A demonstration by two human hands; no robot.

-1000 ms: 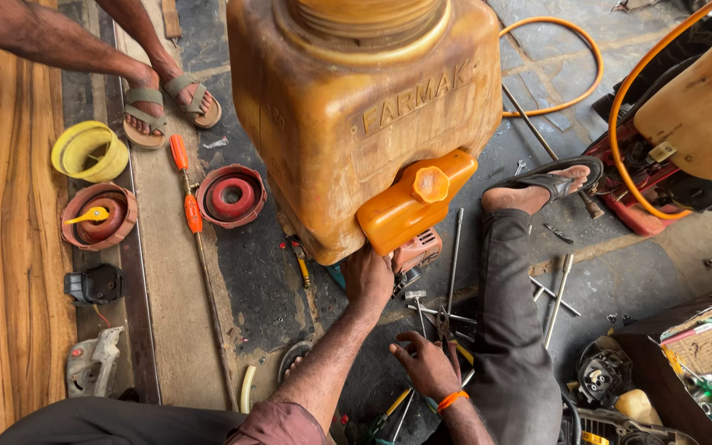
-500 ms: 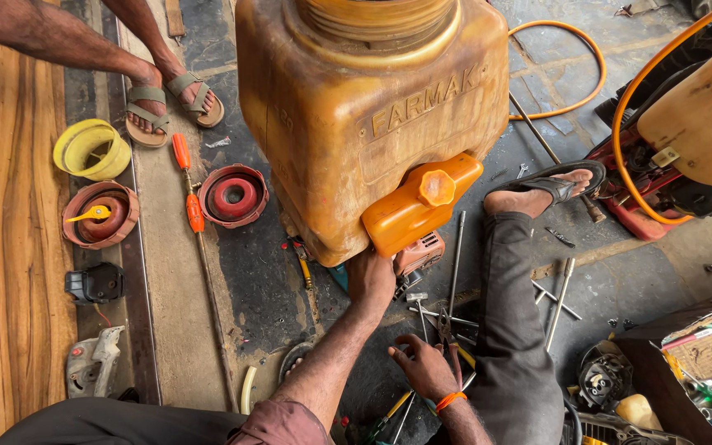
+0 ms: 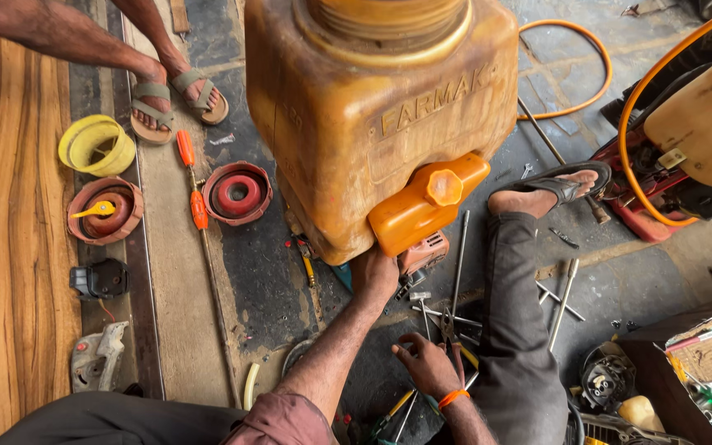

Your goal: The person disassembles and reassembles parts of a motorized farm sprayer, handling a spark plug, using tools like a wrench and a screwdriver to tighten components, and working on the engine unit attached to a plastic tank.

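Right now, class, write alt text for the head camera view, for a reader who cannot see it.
A person's left hand props up the bottom of a big amber plastic tank with an orange cap, while the right hand reaches among metal tools on the dark floor. Another person's sandalled feet stand nearby.

tank (image 3: 348, 124): big, grimy amber plastic, sitting tilted, its bottom edge resting on the left hand (image 3: 375, 276)
cap (image 3: 443, 187): orange, sticking out just above that hand
tools (image 3: 442, 317): thin metal rods lying beside the right hand (image 3: 426, 367)
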